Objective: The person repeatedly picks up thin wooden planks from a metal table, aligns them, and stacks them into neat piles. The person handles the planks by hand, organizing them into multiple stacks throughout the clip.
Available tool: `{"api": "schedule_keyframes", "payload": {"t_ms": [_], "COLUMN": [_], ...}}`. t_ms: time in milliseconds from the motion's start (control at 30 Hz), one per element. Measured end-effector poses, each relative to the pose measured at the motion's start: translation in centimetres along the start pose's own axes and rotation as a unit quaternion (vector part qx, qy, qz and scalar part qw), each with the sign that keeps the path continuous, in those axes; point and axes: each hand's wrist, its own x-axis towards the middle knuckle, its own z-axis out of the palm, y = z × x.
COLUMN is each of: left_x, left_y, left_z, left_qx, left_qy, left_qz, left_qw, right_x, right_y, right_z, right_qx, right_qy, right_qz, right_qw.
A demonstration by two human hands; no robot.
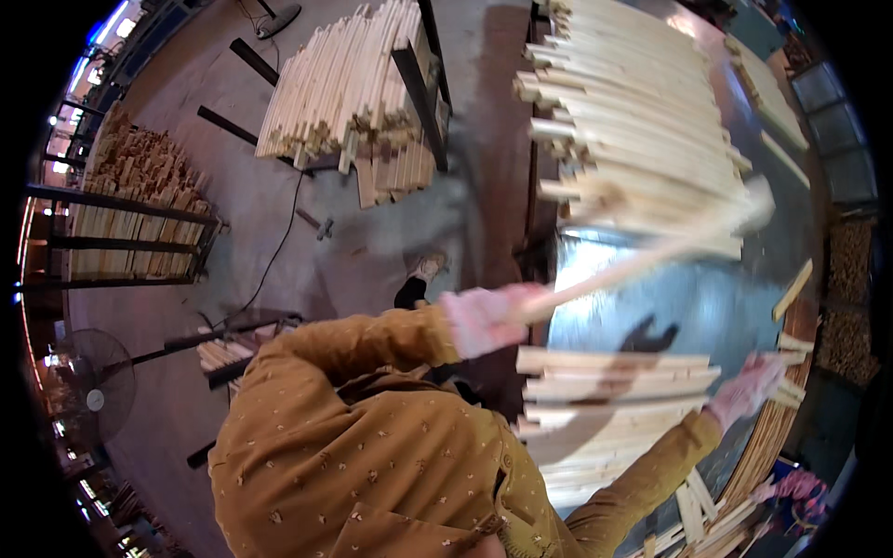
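My left hand (488, 321), in a pink and white glove, is closed around one end of a pale wooden strip (625, 264). The strip slants up to the right above the metal tabletop (595, 321), its far end smeared by motion. My right hand (747, 386), gloved alike, reaches over the table's right side, close to short wood pieces (792, 393). Its fingers look stretched out, and a spread-fingered shadow falls on the tabletop. Whether they touch the pieces I cannot tell. Between my arms lies a row of pale strips (614, 381); a larger layer of strips (633, 121) covers the far part.
A rack at the far left holds stacked strips (349, 84) between dark posts. Farther left stands another rack of wood (139, 237), near a fan (93, 391). A cable (279, 242) crosses the floor. At lower right another person's pink-patterned sleeve (802, 488) shows beside loose strips (693, 507).
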Motion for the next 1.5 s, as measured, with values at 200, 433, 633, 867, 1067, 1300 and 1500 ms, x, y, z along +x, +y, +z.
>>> {"api": "schedule_keyframes", "payload": {"t_ms": [200, 433, 633, 867, 1067, 1300, 1500], "left_x": [5.2, 14.1, 18.5, 19.1, 9.5, 19.0, 16.0], "left_y": [-23.8, -41.6, -41.6, -32.1, -12.5, -0.6, 6.0], "left_z": [-28.5, -47.5, -47.1, -35.3, -4.6, 26.2, 34.7], "left_qx": [-0.010, 0.187, 0.260, 0.244, -0.252, 0.324, 0.405], "left_qy": [0.536, 0.383, 0.346, 0.351, 0.090, -0.138, -0.253], "left_qz": [-0.114, -0.400, -0.415, -0.163, 0.092, 0.027, -0.193], "left_qw": [0.837, 0.811, 0.800, 0.889, 0.959, 0.936, 0.857], "right_x": [-13.2, -19.5, -20.7, -26.2, -27.8, -29.9, -25.8], "right_y": [-1.8, -5.0, -4.6, -4.5, -0.2, 13.2, 17.5], "right_z": [10.4, 26.2, 23.2, 7.1, -11.7, -31.1, -30.5], "right_qx": [0.074, -0.063, -0.125, -0.314, -0.625, -0.517, -0.423], "right_qy": [-0.007, -0.126, -0.119, 0.003, 0.088, 0.195, 0.060], "right_qz": [0.073, 0.134, 0.180, 0.178, 0.133, 0.290, 0.378], "right_qw": [0.995, 0.981, 0.968, 0.933, 0.764, 0.781, 0.821]}}
